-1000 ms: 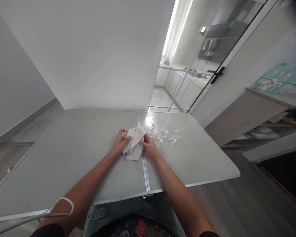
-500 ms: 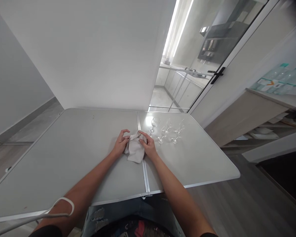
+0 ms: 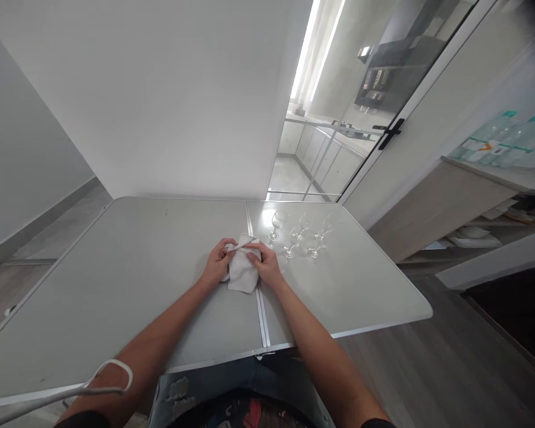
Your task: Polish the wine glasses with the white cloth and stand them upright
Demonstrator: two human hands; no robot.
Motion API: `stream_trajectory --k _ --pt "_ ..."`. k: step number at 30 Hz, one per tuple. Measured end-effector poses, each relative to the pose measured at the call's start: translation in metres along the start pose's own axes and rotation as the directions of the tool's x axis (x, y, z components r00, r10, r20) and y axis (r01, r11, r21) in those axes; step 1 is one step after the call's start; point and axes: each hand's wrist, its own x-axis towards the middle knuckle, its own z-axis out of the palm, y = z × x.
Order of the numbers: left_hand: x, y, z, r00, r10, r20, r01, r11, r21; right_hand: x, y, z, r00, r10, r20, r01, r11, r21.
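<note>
A white cloth (image 3: 243, 274) is bunched between my two hands, just above the table near its metal seam. My left hand (image 3: 217, 261) is closed on the cloth's left side, thumb and fingers pinching it. On the other side my right hand (image 3: 266, 262) grips the cloth, with its thumb on the front and fingers over the upper edge. Whether anything sits inside the folds is hidden. Just right of my right hand, several clear stemmed glasses (image 3: 277, 224) stand close together on the table.
The light grey table (image 3: 116, 285) has a metal seam (image 3: 261, 315) across it. A white cord (image 3: 93, 389) loops by my left forearm. A wall borders the far edge, beside a glass door (image 3: 325, 137). Water bottles (image 3: 494, 142) stand on a shelf unit (image 3: 455, 208) at right.
The fingers of my left hand have closed in on the cloth, and its top edge is now folded up between both hands. The glasses have stayed in place.
</note>
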Motion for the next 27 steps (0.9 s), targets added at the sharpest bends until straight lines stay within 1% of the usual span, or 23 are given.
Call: stream_trajectory --k 4,5,7,10,12,14,17,19,20,22,24,25,27 --pt "-0.001 0.001 -0.002 0.995 0.020 -0.095 -0.025 0.999 -0.048 -0.001 0.002 0.002 1.000 0.008 0.001 -0.008 0.999 0.031" --pt "-0.001 0.000 -0.002 0.993 0.024 -0.113 -0.029 0.999 -0.044 -0.001 0.003 0.003 1.000 -0.002 0.003 0.002 1.000 0.030" --pt "0.001 -0.001 -0.005 0.987 0.059 -0.149 -0.056 0.998 0.019 -0.002 0.006 0.004 0.999 -0.031 0.023 0.030 0.999 0.015" --pt "0.004 -0.003 -0.008 0.972 0.146 -0.182 -0.118 0.980 0.158 -0.004 0.009 0.006 0.995 -0.055 0.078 0.062 0.994 -0.085" --pt "0.006 -0.003 -0.010 0.969 0.169 -0.183 -0.134 0.973 0.189 -0.004 0.011 0.006 0.993 -0.061 0.102 0.081 0.977 -0.196" --pt "0.007 -0.002 -0.011 0.971 0.136 -0.196 -0.107 0.982 0.155 -0.004 0.012 0.005 0.993 -0.079 0.093 0.103 0.953 -0.284" --pt "0.008 0.000 -0.012 0.978 0.015 -0.207 -0.003 0.998 0.055 -0.002 0.014 0.003 0.993 -0.119 0.018 0.118 0.935 -0.334" --pt "0.009 0.000 -0.013 0.986 -0.034 -0.165 0.039 0.999 0.032 -0.002 0.015 0.002 0.991 -0.132 -0.025 0.116 0.933 -0.340" --pt "0.009 0.000 -0.013 0.991 -0.028 -0.131 0.035 0.998 0.048 -0.001 0.015 0.002 0.990 -0.136 -0.036 0.115 0.932 -0.343" --pt "0.009 0.000 -0.013 0.998 0.024 -0.061 -0.015 0.991 0.136 -0.001 0.015 0.001 0.990 -0.134 -0.045 0.108 0.922 -0.371" --pt "0.008 -0.002 -0.012 0.994 0.107 -0.027 -0.095 0.953 0.287 -0.001 0.014 0.002 0.988 -0.134 -0.073 0.089 0.897 -0.434" --pt "0.007 -0.002 -0.012 0.987 0.158 -0.024 -0.138 0.918 0.371 -0.002 0.013 0.002 0.985 -0.142 -0.096 0.079 0.875 -0.477" --pt "0.007 -0.003 -0.012 0.959 0.281 -0.036 -0.221 0.823 0.523 -0.002 0.012 0.002 0.977 -0.177 -0.118 0.082 0.825 -0.559"
